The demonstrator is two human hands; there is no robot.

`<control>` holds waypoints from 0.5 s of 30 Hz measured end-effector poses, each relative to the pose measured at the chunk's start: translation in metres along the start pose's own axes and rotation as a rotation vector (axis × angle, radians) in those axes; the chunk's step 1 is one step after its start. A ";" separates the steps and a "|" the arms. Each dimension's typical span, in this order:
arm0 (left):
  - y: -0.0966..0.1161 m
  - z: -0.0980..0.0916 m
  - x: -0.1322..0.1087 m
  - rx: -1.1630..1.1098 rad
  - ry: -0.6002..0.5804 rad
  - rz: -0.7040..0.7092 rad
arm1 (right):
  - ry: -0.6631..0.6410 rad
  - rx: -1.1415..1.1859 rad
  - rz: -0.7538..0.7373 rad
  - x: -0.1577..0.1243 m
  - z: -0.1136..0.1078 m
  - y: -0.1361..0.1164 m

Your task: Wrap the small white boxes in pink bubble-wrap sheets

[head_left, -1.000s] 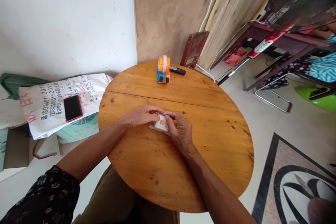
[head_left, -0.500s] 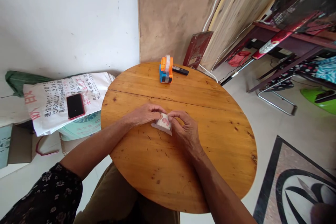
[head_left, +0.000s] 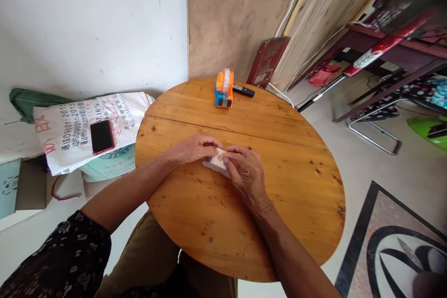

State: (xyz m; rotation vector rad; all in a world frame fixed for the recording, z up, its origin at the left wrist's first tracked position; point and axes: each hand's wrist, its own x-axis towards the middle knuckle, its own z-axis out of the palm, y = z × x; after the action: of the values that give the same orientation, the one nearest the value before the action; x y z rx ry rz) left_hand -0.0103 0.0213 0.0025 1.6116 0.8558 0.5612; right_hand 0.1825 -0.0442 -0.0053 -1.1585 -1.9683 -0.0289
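Round wooden table [head_left: 286,205] by a white wall [head_left: 104,23]; I follow from a distance through the head camera. Change over the last half second: the right hand [head_left: 248,170] has come further over the small white packet [head_left: 219,160], its fingers now covering much of the red print that showed more plainly before. Left hand [head_left: 195,149] holds about the same place. Grip: both closed, pinching the packet from either side, mid-table, near side sloping. I judge it well steadied, with the right fingers now working its top face. Fingers mask the upper edge; I cannot tell if anything is open there. Beyond, well apart: orange-and-blue tape dispenser [head_left: 224,89], partly blocking a black remote-like device [head_left: 246,90]. Off to the left, a phone [head_left: 102,137] lies on a printed sack [head_left: 63,158]. Neither crowds the hands.
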 end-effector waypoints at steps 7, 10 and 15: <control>-0.001 0.002 0.000 -0.024 0.026 -0.011 | 0.023 -0.038 -0.024 -0.004 0.001 0.001; -0.002 0.002 0.000 -0.027 0.015 -0.011 | 0.041 -0.050 -0.036 -0.003 0.001 0.000; 0.003 0.002 -0.002 -0.017 0.025 -0.032 | 0.066 -0.103 -0.076 -0.002 -0.001 -0.002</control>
State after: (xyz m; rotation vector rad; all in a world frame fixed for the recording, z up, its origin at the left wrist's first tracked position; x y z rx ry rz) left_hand -0.0094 0.0186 0.0053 1.5760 0.8916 0.5658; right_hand 0.1818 -0.0473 -0.0048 -1.1337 -1.9705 -0.2083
